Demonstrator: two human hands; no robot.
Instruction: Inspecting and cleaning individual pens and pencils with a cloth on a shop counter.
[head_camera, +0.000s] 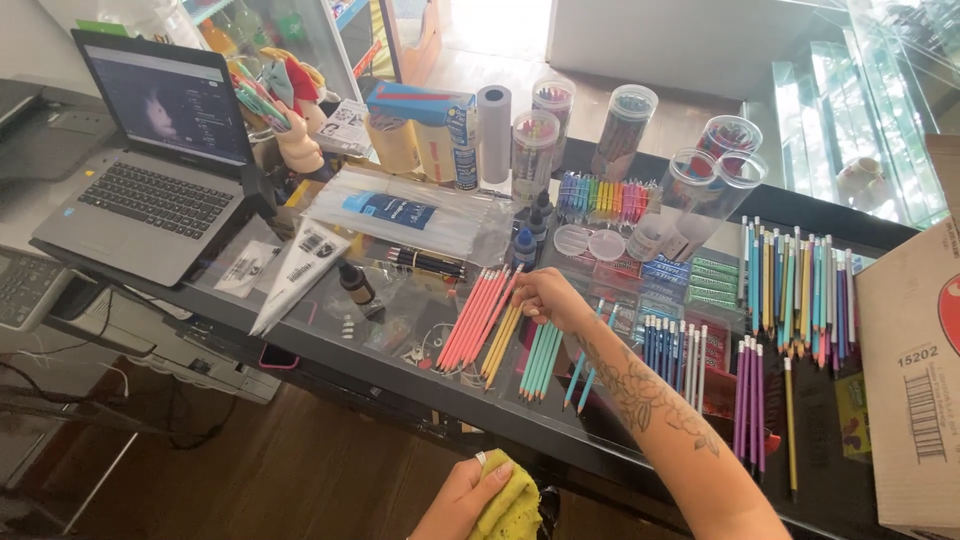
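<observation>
Glass surface (330, 330): dark glass-topped counter, pencils sorted into colour groups across it.
Right hand (540, 297): reaches far over the surface, fingers curled at the top ends of the pink pencils (478, 318) and yellow pencils (503, 340). Looks pinched on one or two pencil ends; can't tell which one it has.
Left hand (462, 500): near edge, below the surface, closed around a yellow cloth (512, 507).
Teal pencils (541, 360): just right of the yellow group, under the right wrist.
Blue pencils (672, 345): right of the forearm, purple pencils (750, 400) further right.
Mixed pencil row (795, 290): far right, beside a cardboard box (915, 380).
Far side: clear plastic tubs (700, 195) of pencils, small ink bottles (526, 245), a paper roll (493, 133).
Left: open laptop (160, 170).
Risk 1: forearm lies across the teal and blue groups; a sideways drag would likely scatter them and mix colours.
Risk 2: round pencils on glass roll easily; a nudge near the edge could send them to the floor.
Risk 3: reaching further could tip the ink bottles or tubs.
</observation>
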